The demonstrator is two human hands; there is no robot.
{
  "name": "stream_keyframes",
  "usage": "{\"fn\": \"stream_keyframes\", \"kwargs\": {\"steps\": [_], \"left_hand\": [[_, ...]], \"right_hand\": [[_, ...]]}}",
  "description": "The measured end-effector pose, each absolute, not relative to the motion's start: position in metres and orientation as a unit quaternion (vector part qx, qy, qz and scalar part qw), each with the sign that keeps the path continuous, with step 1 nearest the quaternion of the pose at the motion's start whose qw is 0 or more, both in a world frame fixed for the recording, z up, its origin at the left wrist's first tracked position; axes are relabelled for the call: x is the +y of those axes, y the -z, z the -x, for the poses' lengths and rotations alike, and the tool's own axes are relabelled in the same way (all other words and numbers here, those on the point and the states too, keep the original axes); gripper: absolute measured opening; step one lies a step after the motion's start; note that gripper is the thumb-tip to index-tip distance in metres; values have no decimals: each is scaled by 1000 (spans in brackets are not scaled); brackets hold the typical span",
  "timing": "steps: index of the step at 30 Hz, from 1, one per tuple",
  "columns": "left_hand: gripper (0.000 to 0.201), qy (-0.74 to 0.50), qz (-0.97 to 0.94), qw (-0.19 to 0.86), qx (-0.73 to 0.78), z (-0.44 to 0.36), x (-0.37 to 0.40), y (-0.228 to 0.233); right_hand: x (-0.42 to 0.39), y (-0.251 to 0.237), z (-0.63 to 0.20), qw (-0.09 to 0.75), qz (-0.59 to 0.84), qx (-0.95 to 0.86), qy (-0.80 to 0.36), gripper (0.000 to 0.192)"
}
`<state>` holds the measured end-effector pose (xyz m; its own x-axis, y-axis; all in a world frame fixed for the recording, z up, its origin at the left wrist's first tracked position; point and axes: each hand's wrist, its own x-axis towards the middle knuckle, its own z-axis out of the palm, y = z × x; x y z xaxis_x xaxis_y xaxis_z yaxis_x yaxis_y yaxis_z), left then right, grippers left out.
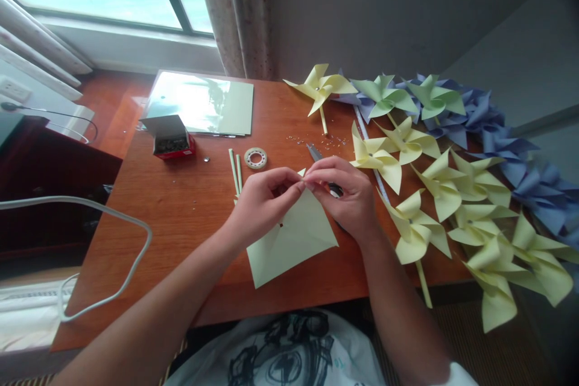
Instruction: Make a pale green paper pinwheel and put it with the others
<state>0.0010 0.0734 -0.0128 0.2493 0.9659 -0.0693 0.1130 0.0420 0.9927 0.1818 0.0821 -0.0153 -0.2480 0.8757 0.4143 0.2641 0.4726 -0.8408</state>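
Both hands (307, 193) pinch yellow paper (294, 235); open red box (172, 139) holds small dark bits.

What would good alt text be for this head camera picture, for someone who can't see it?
Both hands, left hand and right hand, pinch the top corner of a pale yellow paper square over a wooden table. Finished yellow pinwheels and blue pinwheels lie at the right; a tape roll, straws and a small red box sit behind.
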Motion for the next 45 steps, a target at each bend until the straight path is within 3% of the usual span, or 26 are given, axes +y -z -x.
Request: {"fn": "stream_keyframes", "kwargs": {"steps": [7, 23, 31, 36, 45], "left_hand": [[26, -396, -510, 611, 459, -1, 74, 8], [31, -417, -502, 588, 477, -1, 74, 11], [29, -429, -496, 590, 471, -1, 75, 14], [28, -431, -495, 585, 476, -2, 74, 13], [20, -433, -501, 587, 465, -2, 74, 14]], "right_hand": [[81, 14, -181, 474, 384, -704, -364, 21], [78, 16, -176, 499, 419, -685, -324, 13], [78, 16, -176, 494, 434, -627, -418, 6], [78, 17, -179, 456, 458, -583, -492, 12], [79, 23, -178, 456, 455, -589, -488, 8]]}}
